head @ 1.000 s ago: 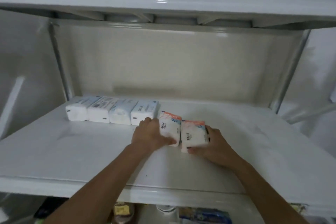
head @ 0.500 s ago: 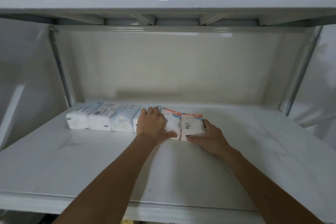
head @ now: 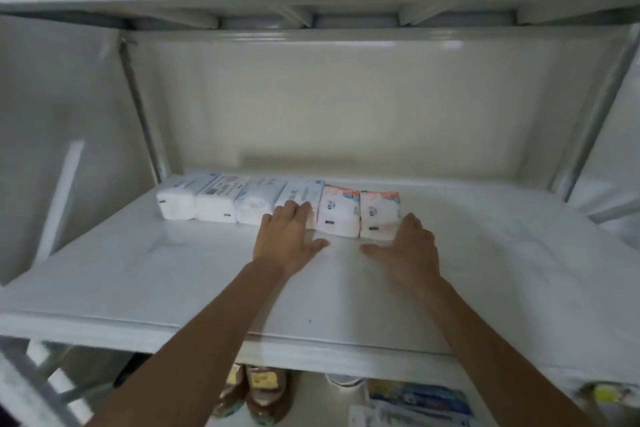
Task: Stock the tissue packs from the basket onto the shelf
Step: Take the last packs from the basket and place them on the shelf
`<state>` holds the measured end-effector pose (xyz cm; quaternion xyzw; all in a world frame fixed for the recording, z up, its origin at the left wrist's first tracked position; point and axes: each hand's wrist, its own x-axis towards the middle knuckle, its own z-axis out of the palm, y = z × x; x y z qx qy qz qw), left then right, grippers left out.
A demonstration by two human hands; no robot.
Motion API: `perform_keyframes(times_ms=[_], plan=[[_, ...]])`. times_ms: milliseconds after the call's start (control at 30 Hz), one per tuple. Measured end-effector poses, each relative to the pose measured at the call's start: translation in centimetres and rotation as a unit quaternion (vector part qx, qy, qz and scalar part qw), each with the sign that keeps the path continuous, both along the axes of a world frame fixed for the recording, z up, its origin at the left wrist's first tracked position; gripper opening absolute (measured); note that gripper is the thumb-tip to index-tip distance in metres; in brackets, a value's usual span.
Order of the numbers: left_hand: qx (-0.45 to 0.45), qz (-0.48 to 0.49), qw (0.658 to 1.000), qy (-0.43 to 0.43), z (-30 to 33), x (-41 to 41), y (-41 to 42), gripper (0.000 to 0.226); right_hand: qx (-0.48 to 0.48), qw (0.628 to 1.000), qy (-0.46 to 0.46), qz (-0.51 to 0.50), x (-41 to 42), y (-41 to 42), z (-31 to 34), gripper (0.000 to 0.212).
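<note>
Now both arms reach over the shelf (head: 173,263); the left hand (head: 289,241) lies spread, fingertips touching a blue tissue pack (head: 299,199), while the right hand (head: 410,253) rests flat, empty, beside the orange-topped packs (head: 360,213).

Glossy white shelf (head: 207,270) – smooth, faintly marbled, shiny plastic-wrapped tissue packs (head: 277,204), dull grey metal upright (head: 142,114)

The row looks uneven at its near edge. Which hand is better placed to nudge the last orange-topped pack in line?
Probably the right hand: it sits open beside the end orange-topped pack, while the left hand rests on a blue pack.
</note>
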<state>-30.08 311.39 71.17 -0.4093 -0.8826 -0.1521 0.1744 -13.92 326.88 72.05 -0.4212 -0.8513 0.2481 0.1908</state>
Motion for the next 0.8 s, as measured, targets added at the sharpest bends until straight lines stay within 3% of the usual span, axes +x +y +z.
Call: perform_keyframes(times_ms=[100, 200, 333, 400, 500, 667, 800], plan=[[0.022, -0.004, 1.0, -0.016, -0.9, 0.7, -3.9, 0.07, 0.034, 0.997, -0.003, 0.07, 1.3, -6.3, 0.0, 0.108], [0.064, -0.016, 0.997, -0.034, -1.6, 1.5, -8.5, 0.052, 0.04, 0.984, 0.04, 0.172, 2.7, -13.9, -0.2, 0.077], [0.199, -0.055, 0.977, -0.049, -2.1, 3.4, -15.0, 0.02, 0.09, 0.937, 0.167, 0.293, 3.5, -22.1, -2.2, 0.021], [0.23, -0.042, 0.972, -0.027, -2.9, 4.6, -18.4, 0.012, 0.084, 0.922, 0.187, 0.327, 3.0, -24.4, -3.6, 0.011], [0.226, -0.012, 0.974, -0.006, -5.3, 5.3, -23.7, 0.016, 0.075, 0.919, 0.141, 0.361, 1.9, -26.8, -5.7, 0.019], [0.15, 0.039, 0.988, -0.005, -9.8, 4.3, -32.1, 0.03, 0.076, 0.919, -0.051, 0.385, -0.2, -30.1, -10.0, 0.058], [0.055, 0.07, 0.99, -0.113, -14.9, 3.6, -38.8, 0.038, 0.053, 0.912, -0.138, 0.383, -1.4, -33.5, -12.9, 0.066]])
